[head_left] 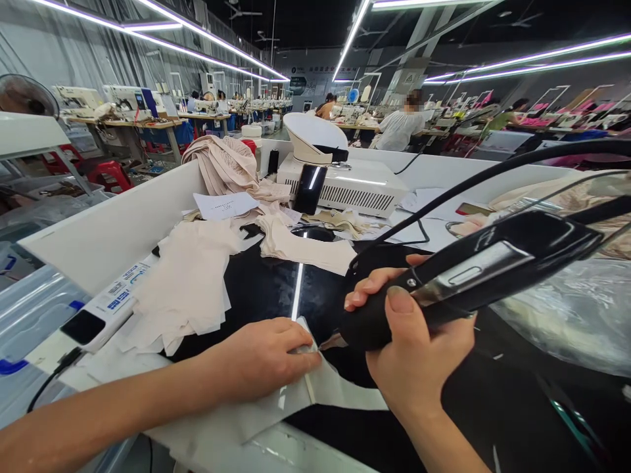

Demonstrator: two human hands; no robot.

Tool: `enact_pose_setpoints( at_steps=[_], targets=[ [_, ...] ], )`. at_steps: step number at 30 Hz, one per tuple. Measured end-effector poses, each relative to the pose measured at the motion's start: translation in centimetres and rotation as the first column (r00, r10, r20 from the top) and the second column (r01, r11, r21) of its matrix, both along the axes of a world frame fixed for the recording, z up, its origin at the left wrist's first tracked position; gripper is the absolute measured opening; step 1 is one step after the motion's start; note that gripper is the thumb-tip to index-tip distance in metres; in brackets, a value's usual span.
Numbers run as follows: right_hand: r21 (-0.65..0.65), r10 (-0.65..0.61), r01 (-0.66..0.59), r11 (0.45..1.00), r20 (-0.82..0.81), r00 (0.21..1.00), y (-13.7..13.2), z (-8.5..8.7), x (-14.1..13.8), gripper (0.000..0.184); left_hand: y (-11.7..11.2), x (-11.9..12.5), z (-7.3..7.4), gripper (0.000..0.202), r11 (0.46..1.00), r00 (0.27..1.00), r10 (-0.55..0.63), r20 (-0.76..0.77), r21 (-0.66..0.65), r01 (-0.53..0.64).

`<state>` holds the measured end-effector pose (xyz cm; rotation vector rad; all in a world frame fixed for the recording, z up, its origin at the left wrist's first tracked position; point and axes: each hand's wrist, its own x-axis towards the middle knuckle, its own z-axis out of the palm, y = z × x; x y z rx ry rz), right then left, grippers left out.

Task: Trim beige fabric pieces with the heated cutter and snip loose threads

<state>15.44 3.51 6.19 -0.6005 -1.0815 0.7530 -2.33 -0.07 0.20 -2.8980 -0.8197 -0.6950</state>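
From where I stand, the left hand (276,351) comes first, its fingers bent and pinched down on the folded end of a pale sheet (340,391), which lies across the near edge of the black work surface (261,282). Just right of those fingertips sits the nose of a black corded tool (493,253), and the right hand (419,335) is wrapped firmly around its body, thumb on top. The hands are apart, though only narrowly. I'd judge the step to be working the tool's nose at the sheet's fold; whether it touches the sheet I can't say, since the right hand and the tool's own body hide that spot. The next move seems to call for a flat, steady sheet and fingers well shy of that nose (I'd mind my own knuckles there).

Around them, again from the left: a white device (106,309) with a dark display leans by the side wall, next to a spread pile of pale cut pieces (185,282). Behind it is a heap of beige fabric (227,161). Curved pale strips (315,253) take up the far middle, below a phone (309,189) propped against a vented white box (355,187). The tool's thick cable (473,174) arches rightward and could snag; beneath the tool, a clear plastic bag (572,315) crowds the right side.
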Motion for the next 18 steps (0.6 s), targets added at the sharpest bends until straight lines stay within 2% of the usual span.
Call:
enact_pose_setpoints(
  at_steps=[10,15,18],
  targets=[
    [-0.009,-0.014,0.014,1.0,-0.016,1.0,-0.65,0.39,0.62,0.038,0.0,-0.19,-0.38,0.02,0.998,1.0,-0.002,-0.008,0.057,0.002],
    [-0.028,-0.006,0.007,1.0,0.016,1.0,-0.85,-0.07,0.7,0.037,0.15,-0.32,-0.51,0.022,0.999,1.0,-0.008,-0.028,0.043,0.009],
    [-0.034,-0.013,0.014,0.999,0.02,1.0,-0.96,0.34,0.87,0.034,0.22,-0.49,-0.2,0.02,0.999,0.999,-0.012,-0.047,0.032,0.014]
  ],
)
